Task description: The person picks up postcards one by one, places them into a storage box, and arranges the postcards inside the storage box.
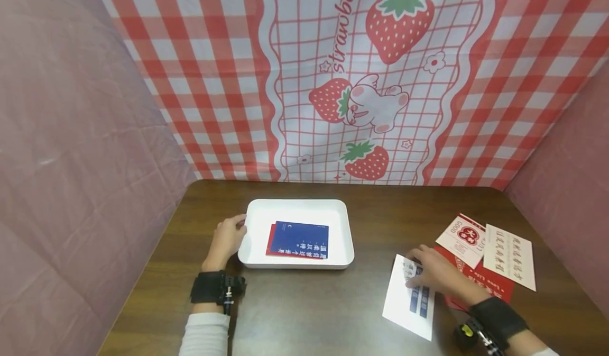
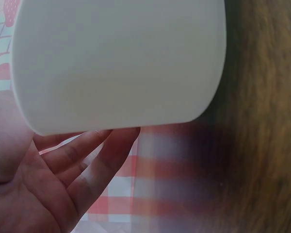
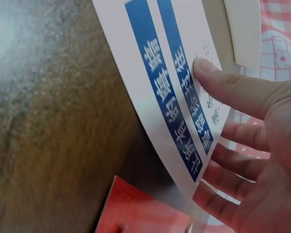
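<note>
At its left end, the white tray [image 1: 297, 264] is touched by my left hand [image 1: 228, 238], its extended fingers resting along the outer side. Close up in the left wrist view, the tray wall [image 2: 121, 68] covers part of the thumb and the fingertips [image 2: 131, 133]. On the right, my right hand [image 1: 430, 268] pinches a white card [image 1: 397, 303] with blue bands and printed characters. The thumb [image 3: 203, 68] lies on its printed face, the other fingers behind its edge. The card is tilted above the brown table [image 1: 295, 313].
Inside the tray lies a blue card [image 1: 300, 238] over a red one [image 1: 270, 242]. Beside my right forearm are a red card [image 1: 495, 284], a white card with a red emblem [image 1: 461, 237] and a cream card with characters [image 1: 509, 255]. A strawberry-print cloth [image 1: 342, 107] hangs behind the table.
</note>
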### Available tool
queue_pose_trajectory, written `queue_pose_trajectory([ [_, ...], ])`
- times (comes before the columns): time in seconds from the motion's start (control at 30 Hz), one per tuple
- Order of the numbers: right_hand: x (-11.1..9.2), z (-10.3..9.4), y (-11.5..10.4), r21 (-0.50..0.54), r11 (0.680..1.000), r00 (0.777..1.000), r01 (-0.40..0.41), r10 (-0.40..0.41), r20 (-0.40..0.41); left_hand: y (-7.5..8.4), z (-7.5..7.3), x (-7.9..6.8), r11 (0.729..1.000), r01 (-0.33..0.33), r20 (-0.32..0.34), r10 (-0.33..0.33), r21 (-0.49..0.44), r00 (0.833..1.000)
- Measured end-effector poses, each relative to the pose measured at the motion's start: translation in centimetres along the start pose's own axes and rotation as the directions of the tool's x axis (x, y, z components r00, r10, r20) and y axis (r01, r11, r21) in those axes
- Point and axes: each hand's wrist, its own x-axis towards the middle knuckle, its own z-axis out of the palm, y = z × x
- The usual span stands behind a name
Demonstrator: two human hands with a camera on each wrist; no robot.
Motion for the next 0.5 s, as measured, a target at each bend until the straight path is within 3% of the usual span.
queue_pose_trajectory([
  [0.2,-0.1,-0.5,0.0,0.083,0.996,0.998,-0.012,0.008,0.057,-0.1,0.1,0.0,1.000,0.008,0.008,-0.008,0.000,1.000],
  [0.5,-0.2,-1.1,0.1,0.100,0.994,0.999,0.046,-0.048,0.020,0.0,0.0,-0.1,1.000,0.017,0.014,-0.017,-0.005,1.000],
])
